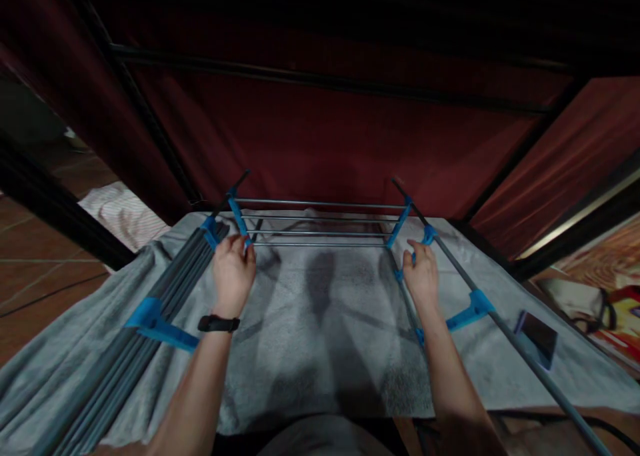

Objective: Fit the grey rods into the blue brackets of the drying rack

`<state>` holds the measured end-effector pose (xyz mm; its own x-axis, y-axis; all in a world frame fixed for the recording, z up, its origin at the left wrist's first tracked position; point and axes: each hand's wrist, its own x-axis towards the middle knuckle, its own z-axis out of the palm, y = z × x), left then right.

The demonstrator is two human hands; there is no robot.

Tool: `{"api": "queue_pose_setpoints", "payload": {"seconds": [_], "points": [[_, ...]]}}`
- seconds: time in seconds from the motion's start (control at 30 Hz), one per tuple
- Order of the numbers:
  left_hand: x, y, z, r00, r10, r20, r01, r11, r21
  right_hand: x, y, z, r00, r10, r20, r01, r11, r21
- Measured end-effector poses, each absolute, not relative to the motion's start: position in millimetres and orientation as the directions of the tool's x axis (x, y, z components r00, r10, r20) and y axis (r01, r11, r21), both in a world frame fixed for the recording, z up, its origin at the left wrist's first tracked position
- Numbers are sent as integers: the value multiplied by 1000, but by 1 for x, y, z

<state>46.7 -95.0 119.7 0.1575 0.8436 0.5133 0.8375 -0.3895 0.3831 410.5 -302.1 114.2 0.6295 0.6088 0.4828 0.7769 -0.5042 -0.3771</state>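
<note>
A rack of thin grey rods and blue plastic joints is set in the middle of the frame, on a soft, wrinkled grey cloth. The rods are held by the joints in a row, like ladder steps. A bundle of long, round grey tubes is seen at the lower left, with blue joints around it.

The left hand, with a black band on its wrist, is placed by the rack's left side. Its fingers are bent near a blue joint; whether it is gripped cannot be told. The right hand is placed by the right side, with a gap left between thumb and finger.

At the lower right, part of a flat, dark, shiny phone is covered by a long grey pole. The top is filled by a smooth red cloth wall, crossed by straight black bars.
</note>
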Motion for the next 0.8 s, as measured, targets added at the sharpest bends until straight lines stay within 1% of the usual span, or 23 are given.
{"api": "queue_pose_setpoints", "payload": {"seconds": [0.03,0.1,0.13,0.2,0.3,0.37,0.43,0.53,0.7,0.77,0.8], "points": [[46,-103,100,152,887,437,839,-350,417,408,-307,96,664,603,442,747,-516,-418],[39,-119,60,102,939,329,856,-251,451,407,-319,59,757,550,353,653,-606,-455],[35,-125,43,76,951,299,867,-211,451,408,-325,43,790,527,314,612,-645,-458],[25,-133,17,-53,960,273,875,-87,477,415,-335,17,825,500,263,564,-699,-440],[14,-130,2,-257,944,206,809,94,580,426,-342,-2,833,513,206,550,-728,-410],[10,-119,1,-307,935,177,769,134,625,432,-341,-5,835,518,185,545,-734,-406],[9,-106,1,-308,935,176,756,128,642,437,-336,-3,839,512,185,538,-730,-422],[8,-87,-3,-282,947,152,739,114,664,442,-326,1,842,511,174,525,-703,-480],[6,-62,-13,-181,982,62,758,99,645,452,-313,-6,805,592,41,512,-659,-551],[6,-55,-17,-165,985,54,777,96,622,455,-311,-16,814,580,46,508,-669,-543],[5,-53,-18,-159,986,56,788,93,609,456,-310,-23,827,557,81,509,-680,-528]]}}
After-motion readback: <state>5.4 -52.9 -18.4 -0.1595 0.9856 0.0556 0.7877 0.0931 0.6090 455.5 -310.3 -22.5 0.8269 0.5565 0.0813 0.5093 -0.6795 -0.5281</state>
